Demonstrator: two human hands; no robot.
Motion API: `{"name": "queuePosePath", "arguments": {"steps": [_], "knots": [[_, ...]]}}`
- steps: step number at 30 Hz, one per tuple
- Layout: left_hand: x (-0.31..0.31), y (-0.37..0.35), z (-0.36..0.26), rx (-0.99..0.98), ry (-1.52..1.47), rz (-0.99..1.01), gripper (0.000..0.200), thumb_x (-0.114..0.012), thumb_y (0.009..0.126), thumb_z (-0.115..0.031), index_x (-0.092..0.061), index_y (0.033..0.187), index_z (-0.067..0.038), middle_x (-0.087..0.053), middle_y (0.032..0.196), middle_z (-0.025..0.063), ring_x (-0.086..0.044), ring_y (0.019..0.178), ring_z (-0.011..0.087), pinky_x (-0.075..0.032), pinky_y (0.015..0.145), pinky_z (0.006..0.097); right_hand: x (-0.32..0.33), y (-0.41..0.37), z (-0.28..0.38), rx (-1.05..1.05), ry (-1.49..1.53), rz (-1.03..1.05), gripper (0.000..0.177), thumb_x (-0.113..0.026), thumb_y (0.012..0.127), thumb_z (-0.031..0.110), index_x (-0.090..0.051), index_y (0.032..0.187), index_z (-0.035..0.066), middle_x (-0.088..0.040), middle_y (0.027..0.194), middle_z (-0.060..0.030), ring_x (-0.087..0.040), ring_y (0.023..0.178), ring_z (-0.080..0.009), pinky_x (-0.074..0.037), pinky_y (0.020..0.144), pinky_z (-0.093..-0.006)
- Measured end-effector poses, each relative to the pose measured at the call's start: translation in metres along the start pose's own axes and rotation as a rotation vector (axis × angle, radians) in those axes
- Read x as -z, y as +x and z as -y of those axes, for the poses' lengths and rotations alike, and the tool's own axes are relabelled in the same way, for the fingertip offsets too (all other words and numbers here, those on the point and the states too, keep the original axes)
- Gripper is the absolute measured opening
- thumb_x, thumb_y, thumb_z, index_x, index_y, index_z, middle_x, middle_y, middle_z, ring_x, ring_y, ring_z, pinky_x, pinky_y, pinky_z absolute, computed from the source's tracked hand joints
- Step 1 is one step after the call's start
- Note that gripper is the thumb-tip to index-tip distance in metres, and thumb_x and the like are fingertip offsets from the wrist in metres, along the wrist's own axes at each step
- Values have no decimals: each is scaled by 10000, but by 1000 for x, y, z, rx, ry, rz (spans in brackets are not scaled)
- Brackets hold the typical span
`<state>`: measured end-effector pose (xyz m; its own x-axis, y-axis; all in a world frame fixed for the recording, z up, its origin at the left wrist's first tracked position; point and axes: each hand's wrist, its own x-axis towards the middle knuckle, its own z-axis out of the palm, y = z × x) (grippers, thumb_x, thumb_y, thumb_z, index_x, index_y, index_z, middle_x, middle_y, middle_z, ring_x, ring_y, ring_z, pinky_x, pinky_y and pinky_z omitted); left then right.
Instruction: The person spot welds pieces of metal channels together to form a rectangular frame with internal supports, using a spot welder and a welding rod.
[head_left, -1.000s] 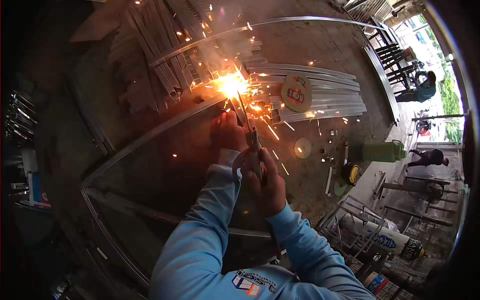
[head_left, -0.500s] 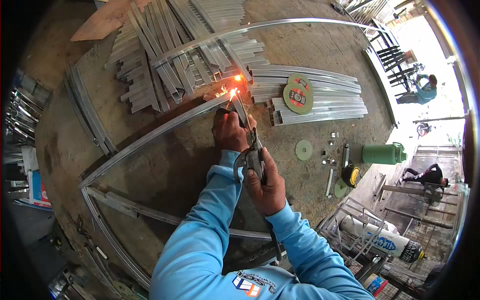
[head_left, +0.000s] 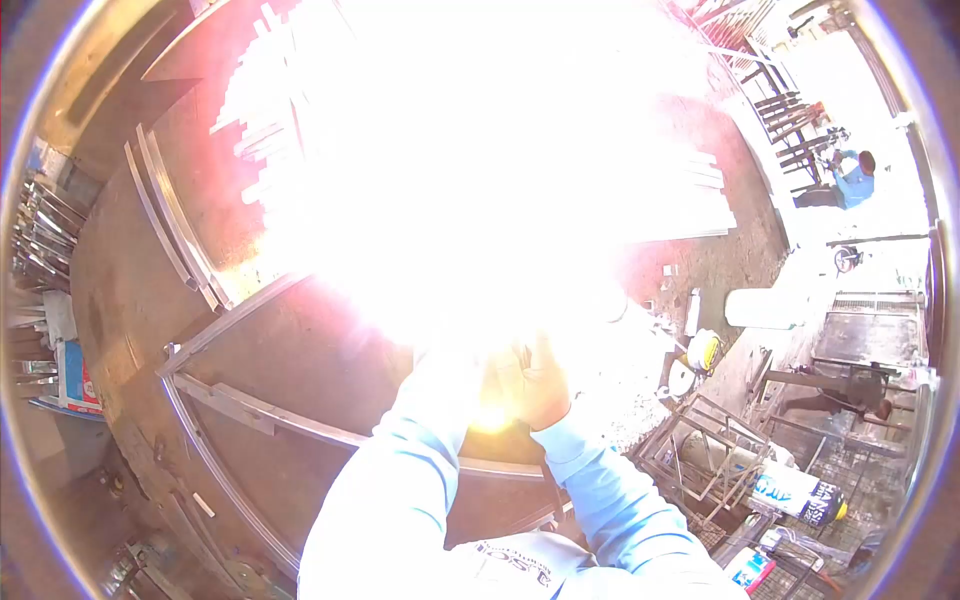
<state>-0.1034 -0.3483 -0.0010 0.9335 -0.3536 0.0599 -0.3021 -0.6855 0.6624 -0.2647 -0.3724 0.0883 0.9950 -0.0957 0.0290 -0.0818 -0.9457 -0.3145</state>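
a white glare (head_left: pixel 480 170) swallows the work just ahead of the hands. the right hand (head_left: pixel 538 385) shows at its lower edge, seemingly curled, but whether it grips anything cannot be told. the left hand is lost in the light, only its blue sleeve (head_left: pixel 400 470) showing. a curved metal frame (head_left: pixel 250 412) lies left of the hands, one bar passing beneath the sleeves. far to their right, another person (head_left: pixel 852 180) bends over.

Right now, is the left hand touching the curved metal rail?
Cannot tell: in the head view, glare hides the left hand and the rail there.
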Motion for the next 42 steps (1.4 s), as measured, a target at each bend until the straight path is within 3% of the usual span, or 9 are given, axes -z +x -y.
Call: {"name": "queuePosePath", "arguments": {"steps": [1, 3, 4, 6, 7, 15, 17, 32, 42], "knots": [[1, 0, 0, -7, 0, -9, 380, -713, 818, -408, -645, 964, -63, -654, 942, 157, -637, 902, 347, -532, 762, 467, -17, 4, 1, -220, 435, -149, 526, -585, 976, 142, -391, 1443, -1, -583, 1208, -187, -588, 1098, -228, -496, 910, -329], [-3, -1, 2, -24, -20, -39, 396, -726, 804, -417, -647, 961, -62, -653, 944, 161, -635, 912, 348, -532, 761, 467, -28, 3, 1, -438, 937, -315, 537, -589, 959, 109, -385, 1439, -20, -629, 1155, -182, -634, 1038, -249, -510, 885, -335], [-7, 1, 3, -37, -26, -64, 404, -732, 797, -421, -648, 960, -61, -652, 945, 163, -634, 917, 348, -532, 760, 468, -26, 1, 2, -438, 1004, -331, 581, -614, 932, 119, -387, 1442, -40, -592, 1286, -269, -617, 1174, -367, -493, 970, -400], [-17, 6, 10, -103, -87, -164, 382, -745, 773, -418, -568, 778, -80, -610, 799, 137, -621, 796, 363, -511, 696, 485, -12, 2, 4, -441, 813, -279, 610, -625, 923, 106, -367, 1455, -46, -592, 1277, -280, -609, 1194, -367, -493, 970, -390], [-24, 10, 9, -146, -20, -318, 365, -731, 777, -388, -531, 750, -83, -599, 762, 128, -620, 737, 369, -511, 691, 489, -7, 3, 6, -478, 853, -243, 621, -634, 917, 112, -368, 1456, -44, -588, 1276, -293, -607, 1201, -365, -490, 976, -387], [-25, 7, 12, -219, 59, -290, 339, -719, 771, -384, -571, 792, -80, -600, 733, 115, -623, 751, 350, -497, 719, 494, -11, 5, 4, -436, 830, -312, 601, -643, 927, 122, -393, 1453, -25, -626, 1226, -281, -645, 1148, -346, -515, 930, -371], [-34, 8, 14, -79, -46, -239, 344, -713, 778, -388, -573, 806, -75, -622, 789, 128, -622, 805, 349, -471, 762, 498, -13, 4, 2, -410, 826, -334, 599, -646, 930, 125, -395, 1453, -23, -634, 1215, -278, -652, 1137, -340, -520, 919, -364], [-27, 8, 7, 93, -135, -49, 415, -634, 838, -483, -580, 919, -80, -639, 898, 146, -605, 883, 383, -439, 785, 511, -19, 5, 1, -431, 872, -318, 599, -644, 948, 160, -384, 1449, -39, -632, 1218, -279, -655, 1131, -320, -520, 912, -356], [-36, 5, 13, -69, -56, -250, 387, -674, 824, -452, -573, 874, -82, -637, 864, 133, -618, 834, 356, -441, 723, 519, -22, 5, -2, -421, 850, -289, 598, -651, 945, 171, -393, 1441, -40, -629, 1213, -283, -651, 1131, -353, -513, 922, -370]]}}
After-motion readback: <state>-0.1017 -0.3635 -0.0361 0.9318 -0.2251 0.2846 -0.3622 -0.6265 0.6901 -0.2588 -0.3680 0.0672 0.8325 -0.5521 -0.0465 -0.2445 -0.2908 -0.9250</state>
